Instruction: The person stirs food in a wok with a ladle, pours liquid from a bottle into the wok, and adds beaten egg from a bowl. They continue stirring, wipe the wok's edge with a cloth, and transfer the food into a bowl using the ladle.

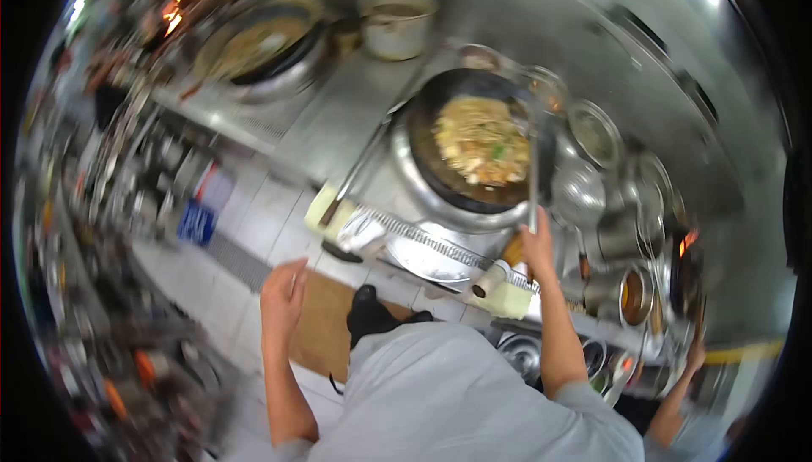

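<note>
My right hand (538, 246) is closed on the handle of a long metal cooking utensil (534, 170); its far end is blurred at the wok's right side. The black wok (427, 136) sits on a round steel burner ring. Inside it lies a heap of noodles (478, 140) with bits of green. Away from the stove, my left hand (283, 294) hangs over the floor, fingers loosely bent and apart, with nothing visible in it. A second long-handled utensil (359, 173) with a dark grip leans against the wok's left rim.
Another wok (283, 60) with food and a white pot (397, 26) stand further left; flames burn behind. Strainers (579, 191) and metal containers (633, 294) crowd the right. A white cloth (362, 229) lies on the stove's front edge. Another person's hand (695, 356) shows far right.
</note>
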The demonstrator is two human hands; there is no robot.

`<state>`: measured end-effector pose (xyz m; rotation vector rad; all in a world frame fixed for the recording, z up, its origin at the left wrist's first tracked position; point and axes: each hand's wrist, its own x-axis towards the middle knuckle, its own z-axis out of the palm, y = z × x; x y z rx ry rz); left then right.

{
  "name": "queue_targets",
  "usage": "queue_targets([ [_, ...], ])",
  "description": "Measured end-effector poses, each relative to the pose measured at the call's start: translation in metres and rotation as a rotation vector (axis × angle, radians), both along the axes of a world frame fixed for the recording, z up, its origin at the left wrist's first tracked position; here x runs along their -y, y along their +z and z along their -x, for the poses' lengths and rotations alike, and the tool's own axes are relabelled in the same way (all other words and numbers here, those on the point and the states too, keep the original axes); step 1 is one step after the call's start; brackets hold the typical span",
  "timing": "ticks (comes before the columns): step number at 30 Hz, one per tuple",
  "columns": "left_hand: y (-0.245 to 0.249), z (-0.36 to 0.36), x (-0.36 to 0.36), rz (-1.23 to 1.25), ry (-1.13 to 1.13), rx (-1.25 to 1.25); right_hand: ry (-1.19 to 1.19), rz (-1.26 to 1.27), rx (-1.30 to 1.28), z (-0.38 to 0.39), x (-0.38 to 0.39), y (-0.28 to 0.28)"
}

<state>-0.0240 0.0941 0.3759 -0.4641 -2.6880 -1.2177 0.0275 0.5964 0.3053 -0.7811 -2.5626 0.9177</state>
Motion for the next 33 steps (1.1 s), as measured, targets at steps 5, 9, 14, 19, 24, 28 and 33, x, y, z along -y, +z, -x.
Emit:
queue_targets([
  [5, 0.020, 0.030, -0.045, -0.004, -0.138, 0.031, -0.048, 0.806, 0.090, 0.023, 0.004, 0.043],
  [9, 0.035, 0.067, -0.081, -0.017, -0.373, -0.020, -0.051, 0.930, -0.030, 0.041, -0.005, 0.036],
  [14, 0.045, 0.105, -0.114, -0.037, -0.645, -0.027, -0.033, 0.157, 0.053, 0.048, 0.012, 0.020],
  [19, 0.029, 0.139, -0.117, -0.041, -0.769, 0.012, 0.073, -0.234, -0.147, 0.012, 0.071, 0.028],
  [24, 0.018, 0.152, -0.130, 0.003, -0.929, 0.023, -0.120, 0.529, 0.209, 0.046, 0.091, 0.073],
  [28, 0.036, 0.149, -0.139, -0.030, -0.970, 0.036, 0.039, -0.210, -0.113, 0.037, 0.091, -0.013],
  [33, 0.023, 0.148, -0.133, -0.103, -0.870, 0.170, -0.208, 0.866, 0.106, 0.016, 0.093, 0.050],
])
